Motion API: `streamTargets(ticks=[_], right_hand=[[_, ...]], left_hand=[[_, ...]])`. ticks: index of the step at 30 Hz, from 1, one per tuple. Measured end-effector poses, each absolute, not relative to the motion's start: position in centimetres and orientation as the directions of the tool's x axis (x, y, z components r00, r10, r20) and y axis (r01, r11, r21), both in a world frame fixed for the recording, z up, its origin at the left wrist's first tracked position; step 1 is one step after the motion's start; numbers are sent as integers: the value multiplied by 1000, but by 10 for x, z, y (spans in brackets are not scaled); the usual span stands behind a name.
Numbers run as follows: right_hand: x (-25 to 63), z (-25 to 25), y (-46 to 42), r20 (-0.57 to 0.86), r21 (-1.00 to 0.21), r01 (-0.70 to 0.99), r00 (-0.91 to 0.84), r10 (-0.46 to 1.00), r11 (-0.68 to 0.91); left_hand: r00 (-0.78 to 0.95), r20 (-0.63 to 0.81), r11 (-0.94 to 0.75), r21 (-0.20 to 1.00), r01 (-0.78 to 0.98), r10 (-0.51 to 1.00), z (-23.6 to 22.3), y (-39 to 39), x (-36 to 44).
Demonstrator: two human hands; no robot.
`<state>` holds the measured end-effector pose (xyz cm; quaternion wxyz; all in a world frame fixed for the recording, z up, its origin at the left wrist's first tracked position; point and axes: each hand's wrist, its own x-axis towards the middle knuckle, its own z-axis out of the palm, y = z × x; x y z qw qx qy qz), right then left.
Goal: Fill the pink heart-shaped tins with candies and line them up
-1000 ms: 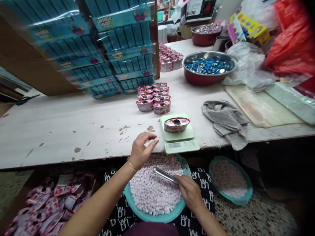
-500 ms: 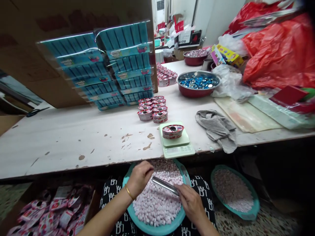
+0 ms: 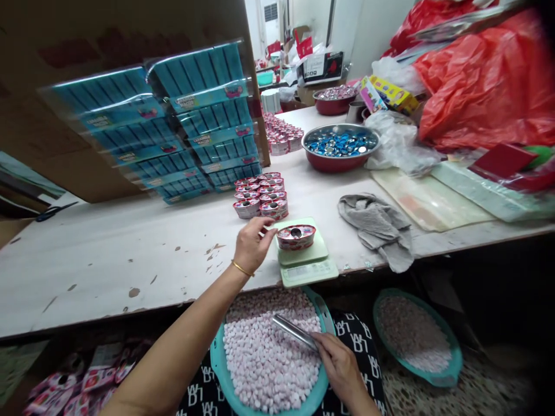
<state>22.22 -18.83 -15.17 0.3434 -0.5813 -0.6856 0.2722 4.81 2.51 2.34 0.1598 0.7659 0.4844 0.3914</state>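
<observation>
My left hand (image 3: 255, 242), with a gold bangle at its wrist, is at the left edge of the pale green kitchen scale (image 3: 310, 271). Its thumb and fingers are apart, close beside a red and pink oval pack (image 3: 296, 237) with a round hole on top, which lies on the scale. Whether the fingertips touch the pack I cannot tell. My right hand (image 3: 340, 361) grips a shiny metal tube (image 3: 295, 332), held slanting above a teal basin (image 3: 218, 361). Small pale pink candies (image 3: 269, 370) fill the basin, which rests on my lap.
Several similar packs (image 3: 261, 195) stand in two rows behind the scale. A grey cloth (image 3: 375, 225) and a bowl of blue caps (image 3: 340, 147) are to the right. Blue display boxes (image 3: 203, 115) lean at the back left. A second teal basin (image 3: 451, 361) sits low at the right.
My left hand has moved up and forward from over the basin to the pack on the scale. My right hand still holds the metal tube over the candies.
</observation>
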Motion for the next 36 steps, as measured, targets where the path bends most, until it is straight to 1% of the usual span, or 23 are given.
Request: streamTargets(ticks=[3, 5, 8, 11, 17, 24, 28, 31, 36], right_hand=[[220, -152, -191, 168, -760, 620, -101, 981, 194], [219, -152, -191, 163, -741, 642, -113, 980, 197], [218, -153, -192, 159, -709, 674, -136, 978, 209], [219, -155, -192, 188, -658, 712, -160, 969, 245], [219, -153, -192, 222, -598, 751, -181, 958, 280], [217, -154, -192, 201, -570, 771, -206, 958, 285], [216, -154, -191, 208, -552, 781, -212, 955, 294], [219, -156, -189, 246, -528, 785, -224, 943, 324], [226, -177, -187, 393, -429, 770, -311, 865, 472]], left_hand=[[203, 394, -428, 649, 630, 896, 15, 20, 33], [238, 386, -442, 623, 646, 891, 12, 18, 29], [331, 425, -531, 550, 645, 842, 11, 21, 35], [446, 443, -625, 475, 620, 778, 16, 27, 47], [545, 321, -632, 423, 649, 775, 21, 36, 65], [611, 298, -679, 364, 637, 733, 15, 44, 70], [655, 230, -687, 371, 625, 720, 14, 44, 76], [648, 229, -679, 389, 623, 726, 19, 45, 69], [486, 347, -594, 379, 710, 802, 19, 70, 20]])
